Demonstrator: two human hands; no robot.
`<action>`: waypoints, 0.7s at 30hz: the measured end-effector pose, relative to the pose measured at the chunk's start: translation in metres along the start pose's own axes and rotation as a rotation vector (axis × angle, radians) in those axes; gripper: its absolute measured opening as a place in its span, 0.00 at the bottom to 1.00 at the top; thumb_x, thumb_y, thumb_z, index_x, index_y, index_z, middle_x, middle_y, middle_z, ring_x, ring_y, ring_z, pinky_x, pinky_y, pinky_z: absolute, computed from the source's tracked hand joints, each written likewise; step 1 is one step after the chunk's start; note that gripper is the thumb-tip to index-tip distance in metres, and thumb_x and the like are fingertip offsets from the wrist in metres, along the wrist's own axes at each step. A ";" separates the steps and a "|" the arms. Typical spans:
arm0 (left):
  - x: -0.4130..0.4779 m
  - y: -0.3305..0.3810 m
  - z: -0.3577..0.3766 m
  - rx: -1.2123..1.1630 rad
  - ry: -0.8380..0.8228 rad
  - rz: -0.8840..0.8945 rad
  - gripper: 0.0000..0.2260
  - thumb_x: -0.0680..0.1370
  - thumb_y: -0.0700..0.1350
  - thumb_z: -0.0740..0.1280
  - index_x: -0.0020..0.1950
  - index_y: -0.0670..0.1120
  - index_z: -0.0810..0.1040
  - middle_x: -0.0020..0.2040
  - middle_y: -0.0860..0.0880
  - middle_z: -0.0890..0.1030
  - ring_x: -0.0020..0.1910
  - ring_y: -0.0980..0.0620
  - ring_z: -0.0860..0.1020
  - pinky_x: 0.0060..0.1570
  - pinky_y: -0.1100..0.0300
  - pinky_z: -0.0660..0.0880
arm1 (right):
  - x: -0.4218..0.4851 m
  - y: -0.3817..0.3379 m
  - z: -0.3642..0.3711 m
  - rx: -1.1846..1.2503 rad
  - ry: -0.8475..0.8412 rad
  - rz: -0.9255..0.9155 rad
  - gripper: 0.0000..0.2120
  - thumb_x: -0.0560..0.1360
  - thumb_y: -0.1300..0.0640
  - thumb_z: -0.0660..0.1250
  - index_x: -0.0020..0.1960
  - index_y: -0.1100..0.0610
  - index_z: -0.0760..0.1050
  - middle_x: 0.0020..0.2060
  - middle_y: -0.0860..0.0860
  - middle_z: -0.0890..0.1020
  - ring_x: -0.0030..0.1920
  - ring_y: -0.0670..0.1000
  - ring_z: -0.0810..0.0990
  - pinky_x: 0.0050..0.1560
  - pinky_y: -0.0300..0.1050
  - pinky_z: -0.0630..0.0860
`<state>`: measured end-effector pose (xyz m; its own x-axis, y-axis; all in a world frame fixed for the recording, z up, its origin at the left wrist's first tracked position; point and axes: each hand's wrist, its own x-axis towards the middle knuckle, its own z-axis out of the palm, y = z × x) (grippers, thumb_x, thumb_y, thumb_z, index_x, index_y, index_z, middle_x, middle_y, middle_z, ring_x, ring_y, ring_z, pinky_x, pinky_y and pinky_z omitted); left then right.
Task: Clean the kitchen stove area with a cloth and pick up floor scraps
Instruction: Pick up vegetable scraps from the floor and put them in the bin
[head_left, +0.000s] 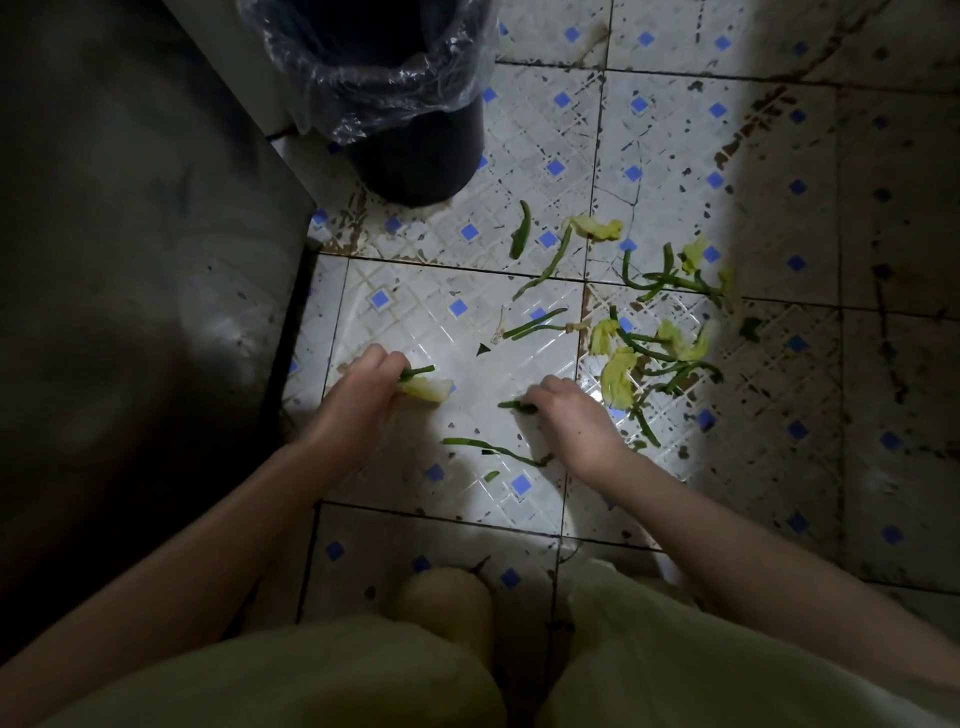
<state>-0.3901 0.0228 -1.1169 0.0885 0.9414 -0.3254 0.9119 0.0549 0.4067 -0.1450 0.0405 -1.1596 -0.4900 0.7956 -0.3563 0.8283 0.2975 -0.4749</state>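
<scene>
Green stalks and pale yellow leaf scraps (644, 343) lie scattered over the white floor tiles with blue squares (467, 332). My left hand (363, 395) grips a pale leaf piece (428, 388) and a short green stalk just above the floor. My right hand (566, 410) pinches a dark green stalk (514, 405) on the tile. A long thin green stalk (493, 449) lies between my two wrists. A single green pod (521, 231) lies farther off, toward the bin.
A dark bin (415, 150) lined with a clear plastic bag (384, 57) stands at the top, beyond the scraps. A dark cabinet side (130, 286) fills the left. My knees in light shorts are at the bottom. The right of the floor is in shadow.
</scene>
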 end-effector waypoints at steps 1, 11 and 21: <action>0.000 0.000 0.000 0.001 -0.002 0.000 0.07 0.76 0.35 0.65 0.52 0.41 0.74 0.48 0.44 0.71 0.44 0.45 0.73 0.42 0.48 0.74 | 0.001 0.002 -0.005 0.072 0.061 0.062 0.13 0.74 0.68 0.63 0.57 0.60 0.77 0.50 0.55 0.77 0.51 0.56 0.75 0.44 0.46 0.72; 0.006 -0.001 0.010 0.025 -0.011 0.039 0.07 0.76 0.35 0.64 0.54 0.41 0.74 0.49 0.44 0.72 0.45 0.49 0.71 0.41 0.56 0.68 | -0.025 0.000 -0.002 0.194 -0.032 0.101 0.17 0.75 0.68 0.59 0.61 0.56 0.75 0.53 0.54 0.78 0.54 0.54 0.76 0.52 0.53 0.76; 0.005 0.004 0.012 0.014 -0.055 0.027 0.09 0.77 0.36 0.62 0.56 0.40 0.75 0.50 0.42 0.72 0.47 0.45 0.73 0.44 0.54 0.70 | -0.032 0.009 0.011 0.035 -0.068 0.106 0.24 0.72 0.53 0.71 0.64 0.55 0.68 0.58 0.52 0.71 0.58 0.52 0.69 0.55 0.45 0.68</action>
<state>-0.3809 0.0232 -1.1272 0.1342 0.9229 -0.3608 0.9145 0.0249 0.4038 -0.1254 0.0122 -1.1612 -0.4183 0.7837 -0.4593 0.8671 0.1938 -0.4589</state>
